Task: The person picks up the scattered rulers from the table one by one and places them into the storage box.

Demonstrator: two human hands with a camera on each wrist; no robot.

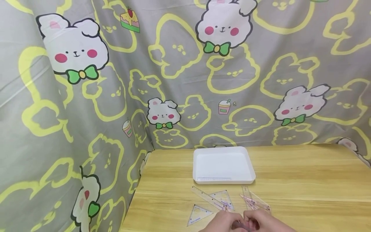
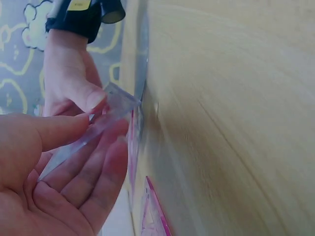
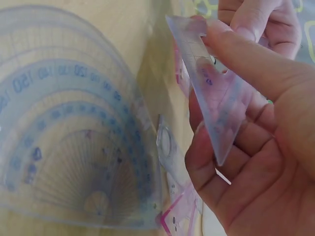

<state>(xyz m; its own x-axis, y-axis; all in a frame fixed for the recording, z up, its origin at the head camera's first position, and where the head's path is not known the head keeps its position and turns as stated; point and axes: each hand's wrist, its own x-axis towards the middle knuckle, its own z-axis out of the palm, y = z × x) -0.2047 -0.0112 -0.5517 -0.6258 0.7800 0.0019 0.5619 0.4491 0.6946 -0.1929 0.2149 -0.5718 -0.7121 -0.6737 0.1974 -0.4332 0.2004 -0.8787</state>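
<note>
Nearest, a clear triangle (image 3: 211, 93) is held just above the wooden table (image 1: 307, 187), between the 2 hands, and this span is what a move would seem to turn on. Its long edge runs roughly left to right, a tip reaching into the right palm, so neither hand is clearly nearer. The left hand (image 1: 223, 222) pinches it, thumb against curled fingers; the right hand (image 1: 263, 220) grips it likewise, thumb at an edge and fingers behind, with little gap beyond the plastic. Below the right hand lies a clear protractor (image 3: 74, 132). Just farther, to the left, are a loose triangle (image 1: 195, 217) and a long ruler (image 1: 206, 196) overlapping a second triangle; to the right, a pink-edged triangle (image 1: 258, 204) overlaps a short ruler. Farthest, slightly left of the hands, sits the white tray (image 1: 252, 177), 1 ruler (image 1: 214, 178) along its near wall.
</note>
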